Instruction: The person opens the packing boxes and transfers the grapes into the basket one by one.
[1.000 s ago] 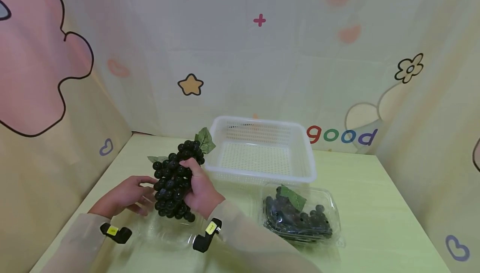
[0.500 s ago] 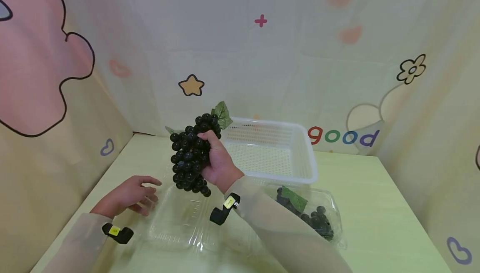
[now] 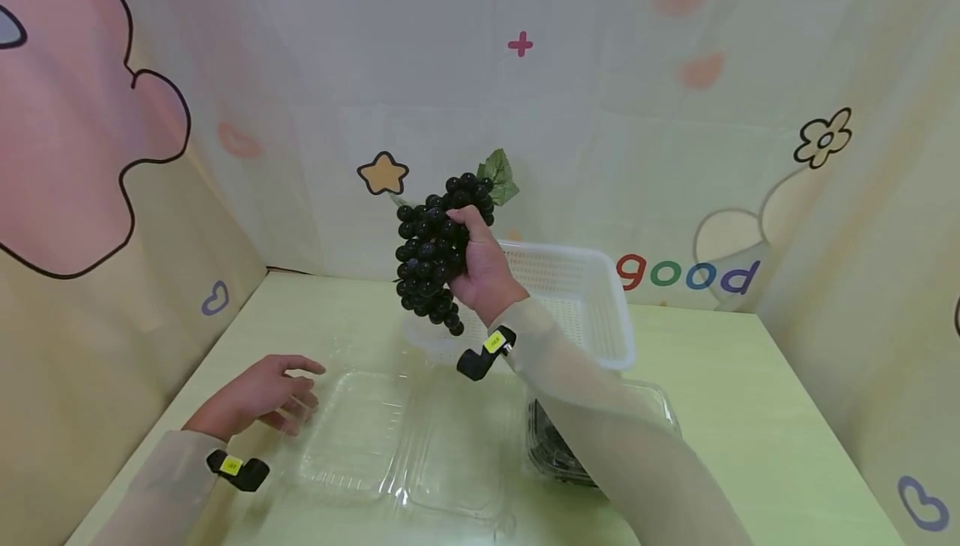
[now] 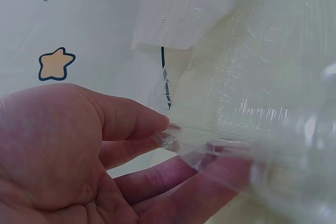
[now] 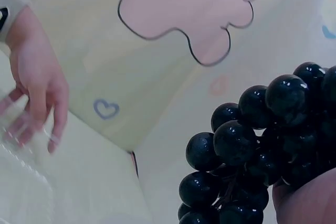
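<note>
The right hand [image 3: 483, 267] grips the grapes [image 3: 429, 252], the basket [image 3: 603, 304] below its fingers. The left hand [image 3: 258, 396] pinches the clear box [image 3: 356, 429] by its edge.

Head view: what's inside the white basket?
Only bare mesh floor and wall show in the right part of the white basket. The held grapes, right hand and sleeve hide much of the rest; can't tell there.

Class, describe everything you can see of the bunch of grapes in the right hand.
The bunch of grapes is a dense cluster of round, glossy, near-black berries, perhaps plastic, with green leaves at its upper part. It tilts in mid-air, gripped by the right hand, its tapering lower end overlapping the white basket in the head view.
</note>
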`<state>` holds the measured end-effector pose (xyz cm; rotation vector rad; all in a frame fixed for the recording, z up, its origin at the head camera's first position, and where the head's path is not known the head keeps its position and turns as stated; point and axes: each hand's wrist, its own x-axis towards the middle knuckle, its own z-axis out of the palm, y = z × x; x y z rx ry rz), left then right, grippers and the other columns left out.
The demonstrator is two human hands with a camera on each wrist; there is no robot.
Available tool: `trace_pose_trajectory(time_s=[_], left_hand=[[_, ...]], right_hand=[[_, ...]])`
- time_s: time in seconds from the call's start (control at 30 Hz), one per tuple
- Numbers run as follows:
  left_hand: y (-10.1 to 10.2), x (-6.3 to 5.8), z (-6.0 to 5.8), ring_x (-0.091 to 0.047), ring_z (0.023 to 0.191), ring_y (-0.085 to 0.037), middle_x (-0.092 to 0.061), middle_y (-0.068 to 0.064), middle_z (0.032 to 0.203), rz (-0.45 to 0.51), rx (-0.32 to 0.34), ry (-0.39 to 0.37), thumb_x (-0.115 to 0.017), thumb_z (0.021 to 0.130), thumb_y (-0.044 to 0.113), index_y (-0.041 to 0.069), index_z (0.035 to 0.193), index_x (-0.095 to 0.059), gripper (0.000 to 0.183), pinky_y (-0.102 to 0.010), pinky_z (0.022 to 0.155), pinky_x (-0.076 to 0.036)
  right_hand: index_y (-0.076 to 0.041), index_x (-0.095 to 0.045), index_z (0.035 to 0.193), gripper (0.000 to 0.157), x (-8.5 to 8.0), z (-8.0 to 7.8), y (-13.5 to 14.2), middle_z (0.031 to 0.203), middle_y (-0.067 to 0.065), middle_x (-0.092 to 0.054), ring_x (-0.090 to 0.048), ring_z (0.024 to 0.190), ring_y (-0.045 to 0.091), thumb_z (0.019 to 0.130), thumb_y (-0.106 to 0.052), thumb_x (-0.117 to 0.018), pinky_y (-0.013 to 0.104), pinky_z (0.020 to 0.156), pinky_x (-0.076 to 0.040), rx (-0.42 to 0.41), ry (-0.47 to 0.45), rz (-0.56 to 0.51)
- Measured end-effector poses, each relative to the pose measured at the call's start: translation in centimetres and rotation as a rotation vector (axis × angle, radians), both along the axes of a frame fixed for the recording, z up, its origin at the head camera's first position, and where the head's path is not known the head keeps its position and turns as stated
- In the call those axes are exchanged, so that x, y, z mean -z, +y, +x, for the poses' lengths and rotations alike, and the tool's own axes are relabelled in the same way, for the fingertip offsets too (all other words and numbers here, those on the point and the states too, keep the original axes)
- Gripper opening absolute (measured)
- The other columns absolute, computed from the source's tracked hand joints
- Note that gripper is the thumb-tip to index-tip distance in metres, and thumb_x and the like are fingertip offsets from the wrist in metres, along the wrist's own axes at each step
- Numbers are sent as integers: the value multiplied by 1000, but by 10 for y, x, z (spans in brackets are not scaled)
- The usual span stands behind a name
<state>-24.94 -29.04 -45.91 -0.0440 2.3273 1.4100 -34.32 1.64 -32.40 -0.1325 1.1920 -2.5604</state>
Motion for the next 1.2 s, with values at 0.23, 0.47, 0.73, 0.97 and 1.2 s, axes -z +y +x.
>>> trace_pose_trajectory(time_s=[0.23, 0.47, 0.73, 0.97, 1.2], left_hand=[[0, 1, -1, -72, 85, -27, -73, -19, 106, -3, -1, 2, -54, 101, 10, -1, 143, -51, 44, -43, 67, -63], [0, 2, -1, -72, 84, -27, -74, -17, 106, -11, -22, 2, -54, 100, 11, 0, 143, -52, 44, -43, 69, -63], [-1, 2, -1, -71, 84, -27, -74, -19, 106, -11, -17, 1, -54, 100, 11, -1, 142, -52, 43, -43, 67, -63], [-2, 3, -2, -72, 83, -27, -73, -20, 107, -13, -23, 4, -53, 101, 11, -1, 143, -51, 44, -43, 67, -63], [0, 2, -1, -72, 82, -27, -73, -19, 105, -2, -28, 6, -53, 100, 11, 0, 143, -52, 44, -43, 65, -63]], right_hand=[[-19, -60, 101, 17, 19, -28, 20, 104, -3, -60, -56, 98, 15, 90, -32, -61, 34, 93, -47, 112, -52, 31], [-16, -63, 104, 23, 42, -43, 34, 111, 0, -61, -59, 100, 17, 89, -32, -66, 35, 91, -52, 152, -155, 152], [-15, -59, 118, 36, 66, -57, 42, 121, 2, -59, -58, 105, 19, 89, -33, -68, 36, 93, -52, 119, -322, 271], [-13, -48, 132, 53, 84, -68, 43, 127, 4, -54, -56, 113, 21, 88, -32, -71, 39, 104, -50, 47, -445, 338], [-10, -48, 135, 54, 92, -72, 40, 130, 6, -56, -57, 117, 22, 90, -28, -71, 39, 110, -49, -25, -523, 382]])
